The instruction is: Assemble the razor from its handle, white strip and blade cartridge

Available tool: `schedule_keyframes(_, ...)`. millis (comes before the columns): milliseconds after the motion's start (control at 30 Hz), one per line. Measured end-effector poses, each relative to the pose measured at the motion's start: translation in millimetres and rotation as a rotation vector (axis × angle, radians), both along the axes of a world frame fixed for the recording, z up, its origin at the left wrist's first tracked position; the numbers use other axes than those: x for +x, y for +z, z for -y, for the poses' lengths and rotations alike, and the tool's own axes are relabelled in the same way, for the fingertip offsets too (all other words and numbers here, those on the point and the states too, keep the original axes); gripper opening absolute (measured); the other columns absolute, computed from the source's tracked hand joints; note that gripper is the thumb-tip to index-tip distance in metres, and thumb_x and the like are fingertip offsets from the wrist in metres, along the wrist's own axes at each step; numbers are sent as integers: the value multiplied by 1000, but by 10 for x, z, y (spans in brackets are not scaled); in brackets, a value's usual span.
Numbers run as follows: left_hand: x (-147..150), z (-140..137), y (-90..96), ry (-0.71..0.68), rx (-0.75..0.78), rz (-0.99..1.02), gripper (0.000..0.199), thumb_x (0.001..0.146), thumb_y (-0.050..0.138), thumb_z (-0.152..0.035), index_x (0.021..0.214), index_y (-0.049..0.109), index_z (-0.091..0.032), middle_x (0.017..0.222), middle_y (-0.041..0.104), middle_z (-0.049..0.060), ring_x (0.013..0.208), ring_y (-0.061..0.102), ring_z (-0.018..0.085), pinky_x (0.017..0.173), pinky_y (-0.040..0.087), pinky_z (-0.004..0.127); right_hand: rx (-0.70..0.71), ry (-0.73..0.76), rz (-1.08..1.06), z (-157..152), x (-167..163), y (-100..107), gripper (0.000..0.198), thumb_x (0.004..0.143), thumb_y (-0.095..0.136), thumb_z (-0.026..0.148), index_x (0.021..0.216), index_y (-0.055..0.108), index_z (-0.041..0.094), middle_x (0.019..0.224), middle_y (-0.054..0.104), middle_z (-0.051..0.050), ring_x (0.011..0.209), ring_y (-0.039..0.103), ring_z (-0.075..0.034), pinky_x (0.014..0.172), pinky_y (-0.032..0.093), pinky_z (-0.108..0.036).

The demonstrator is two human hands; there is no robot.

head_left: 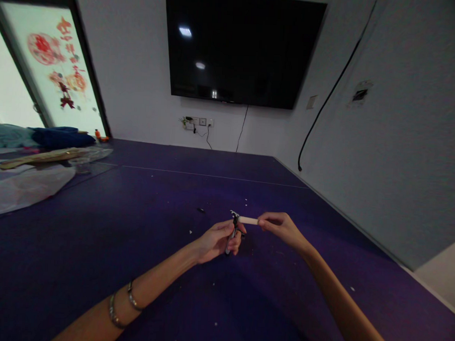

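Note:
My left hand (pixel 215 241) is closed around a small black-and-silver tool (pixel 230 241), which stands roughly upright with a jagged metal part at its top. Its exact kind cannot be made out. Between the thumb and fingertips of my right hand (pixel 280 226) is the end of a pale, slim cylindrical stick (pixel 249 221). The stick lies nearly level, and its far end meets the upper part of the tool; whether it sits inside is hidden. A short black piece (pixel 200 210) lies on the purple surface beyond my left hand.
White scraps (pixel 246 202) dot the purple surface (pixel 152 277). At the left lie a clear plastic bag (pixel 29 188), a dark blue cloth (pixel 62 137) and a light teal cloth (pixel 10 135). A black cable (pixel 323 106) hangs along the right wall; a television (pixel 246 47) is mounted ahead.

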State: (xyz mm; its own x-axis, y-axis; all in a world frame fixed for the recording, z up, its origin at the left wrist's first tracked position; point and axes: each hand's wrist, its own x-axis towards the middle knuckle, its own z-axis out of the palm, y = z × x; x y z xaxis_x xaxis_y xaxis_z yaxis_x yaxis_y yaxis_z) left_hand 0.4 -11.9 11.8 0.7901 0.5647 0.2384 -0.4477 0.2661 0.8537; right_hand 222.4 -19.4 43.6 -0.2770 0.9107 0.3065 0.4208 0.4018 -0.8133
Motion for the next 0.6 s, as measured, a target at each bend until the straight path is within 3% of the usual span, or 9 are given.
schedule_keyframes(400, -28, -35, -12, 13, 26, 3, 24, 86, 47, -34, 94, 56, -14, 60, 37, -2, 55, 36, 9, 59, 37, 27, -18, -44, 0, -32, -4, -43, 29, 73, 58, 42, 69, 65, 15, 61, 55, 0, 59, 47, -12, 56, 35, -24)
schedule_keyframes(600, -49, -43, 42, 60, 48, 3, 22, 85, 48, -34, 92, 54, -14, 60, 37, -3, 55, 36, 9, 59, 36, 26, -3, -157, -64, -75, 25, -64, 29, 73, 58, 43, 71, 65, 15, 62, 56, -1, 60, 49, -12, 57, 37, -24)
